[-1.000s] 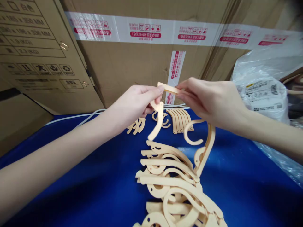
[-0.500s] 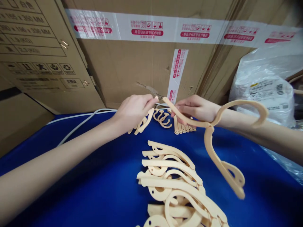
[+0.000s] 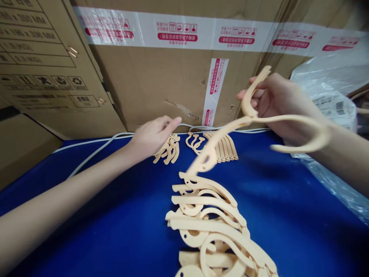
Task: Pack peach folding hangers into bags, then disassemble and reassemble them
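Cardboard boxes [image 3: 155, 84] stand from nine to one o'clock, white tape [image 3: 207, 34] with red print crossing at twelve. A plastic bag [image 3: 323, 88] sits just past two, a white cable [image 3: 118, 135] at nine.

Glare on tape [image 3: 209, 34], top-right corner dark — hook [image 3: 305, 147] blurred

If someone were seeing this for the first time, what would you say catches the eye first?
Probably the cream hanger held up in the right hand, its hook curving in front of the wrist. Next, the pile of similar hangers on the blue surface at bottom centre, then the cardboard box with red-and-white tape behind.
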Demonstrator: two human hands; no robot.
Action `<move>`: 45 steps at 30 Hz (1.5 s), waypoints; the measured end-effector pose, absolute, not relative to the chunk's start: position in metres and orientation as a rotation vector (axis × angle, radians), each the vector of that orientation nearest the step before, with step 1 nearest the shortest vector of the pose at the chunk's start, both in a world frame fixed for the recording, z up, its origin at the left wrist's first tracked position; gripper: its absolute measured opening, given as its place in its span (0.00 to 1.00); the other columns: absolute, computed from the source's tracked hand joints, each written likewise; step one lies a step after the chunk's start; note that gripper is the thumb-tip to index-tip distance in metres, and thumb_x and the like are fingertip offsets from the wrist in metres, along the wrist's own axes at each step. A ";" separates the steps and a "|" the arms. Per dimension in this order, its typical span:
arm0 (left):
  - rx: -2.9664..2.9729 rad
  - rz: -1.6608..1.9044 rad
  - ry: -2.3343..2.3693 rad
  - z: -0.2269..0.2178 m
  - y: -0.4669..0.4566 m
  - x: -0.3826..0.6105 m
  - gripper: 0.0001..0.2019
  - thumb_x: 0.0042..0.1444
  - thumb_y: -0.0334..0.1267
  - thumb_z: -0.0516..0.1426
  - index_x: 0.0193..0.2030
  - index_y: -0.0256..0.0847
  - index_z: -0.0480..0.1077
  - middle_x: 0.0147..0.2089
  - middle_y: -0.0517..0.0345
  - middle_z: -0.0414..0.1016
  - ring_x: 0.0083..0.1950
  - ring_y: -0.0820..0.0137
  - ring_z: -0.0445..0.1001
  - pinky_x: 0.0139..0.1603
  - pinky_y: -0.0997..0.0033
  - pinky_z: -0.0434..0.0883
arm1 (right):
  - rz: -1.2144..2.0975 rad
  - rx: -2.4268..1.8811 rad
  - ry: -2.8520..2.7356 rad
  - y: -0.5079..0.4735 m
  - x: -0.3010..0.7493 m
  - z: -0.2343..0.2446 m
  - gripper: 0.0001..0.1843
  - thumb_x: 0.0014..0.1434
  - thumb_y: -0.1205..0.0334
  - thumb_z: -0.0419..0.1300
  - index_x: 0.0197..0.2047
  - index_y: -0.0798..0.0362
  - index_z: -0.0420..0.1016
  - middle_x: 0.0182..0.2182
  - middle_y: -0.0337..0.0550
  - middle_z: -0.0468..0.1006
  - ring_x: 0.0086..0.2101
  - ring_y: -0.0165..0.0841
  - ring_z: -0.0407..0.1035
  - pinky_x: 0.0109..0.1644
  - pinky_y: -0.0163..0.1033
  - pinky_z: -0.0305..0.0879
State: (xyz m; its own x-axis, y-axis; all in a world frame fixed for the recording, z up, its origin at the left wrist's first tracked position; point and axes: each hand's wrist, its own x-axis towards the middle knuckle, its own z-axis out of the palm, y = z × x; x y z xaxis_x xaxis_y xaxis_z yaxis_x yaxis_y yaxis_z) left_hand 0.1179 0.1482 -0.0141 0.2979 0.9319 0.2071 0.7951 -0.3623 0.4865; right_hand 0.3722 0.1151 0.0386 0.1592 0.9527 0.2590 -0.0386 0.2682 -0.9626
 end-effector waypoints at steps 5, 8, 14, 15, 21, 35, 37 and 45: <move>1.533 0.640 0.764 -0.005 0.120 0.139 0.21 0.64 0.55 0.53 0.42 0.38 0.77 0.46 0.51 0.82 0.51 0.64 0.79 0.49 0.71 0.74 | 0.790 -0.948 -1.216 0.115 0.369 0.025 0.13 0.57 0.78 0.57 0.28 0.51 0.64 0.38 0.46 0.86 0.33 0.27 0.79 0.42 0.34 0.74; 1.309 0.724 0.677 -0.005 0.114 0.141 0.06 0.57 0.33 0.62 0.42 0.38 0.77 0.50 0.54 0.81 0.50 0.68 0.80 0.50 0.74 0.76 | 0.654 -1.004 -1.462 0.117 0.376 0.015 0.11 0.51 0.74 0.66 0.27 0.52 0.68 0.40 0.46 0.85 0.38 0.32 0.80 0.43 0.36 0.74; 1.113 0.683 0.700 0.000 0.109 0.145 0.19 0.45 0.15 0.54 0.42 0.36 0.69 0.48 0.48 0.82 0.43 0.64 0.83 0.42 0.71 0.79 | -0.244 -1.228 -2.063 0.109 0.380 0.005 0.14 0.63 0.57 0.61 0.50 0.52 0.76 0.36 0.44 0.84 0.33 0.35 0.77 0.36 0.39 0.69; 1.115 0.670 0.676 0.001 0.108 0.145 0.24 0.41 0.14 0.53 0.45 0.36 0.69 0.47 0.48 0.82 0.42 0.65 0.82 0.37 0.73 0.78 | -0.411 -1.275 -2.116 0.107 0.378 0.003 0.15 0.66 0.56 0.58 0.52 0.52 0.76 0.35 0.44 0.84 0.31 0.36 0.77 0.33 0.39 0.66; 0.999 0.623 0.558 0.009 0.105 0.146 0.19 0.41 0.22 0.55 0.43 0.33 0.71 0.35 0.53 0.73 0.26 0.77 0.67 0.20 0.82 0.62 | -0.805 -1.424 -2.222 0.101 0.368 -0.004 0.19 0.71 0.55 0.48 0.52 0.52 0.76 0.36 0.47 0.85 0.28 0.36 0.75 0.26 0.38 0.51; 1.933 0.620 1.200 -0.016 0.124 0.154 0.08 0.59 0.41 0.56 0.42 0.44 0.64 0.25 0.65 0.61 0.21 0.74 0.59 0.19 0.75 0.57 | 0.409 -1.697 -1.997 0.126 0.410 -0.010 0.17 0.68 0.54 0.47 0.35 0.50 0.71 0.18 0.36 0.68 0.16 0.30 0.60 0.22 0.37 0.54; 1.901 0.561 1.249 -0.021 0.128 0.148 0.14 0.61 0.52 0.55 0.42 0.44 0.65 0.24 0.65 0.61 0.20 0.74 0.58 0.18 0.74 0.56 | 0.286 -1.888 -1.972 0.134 0.428 -0.016 0.12 0.67 0.57 0.50 0.37 0.51 0.72 0.18 0.37 0.71 0.16 0.31 0.63 0.23 0.38 0.57; 1.705 0.594 1.220 -0.024 0.131 0.149 0.29 0.59 0.70 0.45 0.40 0.45 0.67 0.32 0.61 0.68 0.20 0.74 0.60 0.17 0.73 0.55 | 0.137 -2.064 -2.160 0.140 0.450 -0.044 0.11 0.62 0.59 0.57 0.47 0.54 0.72 0.21 0.39 0.78 0.17 0.32 0.68 0.25 0.36 0.58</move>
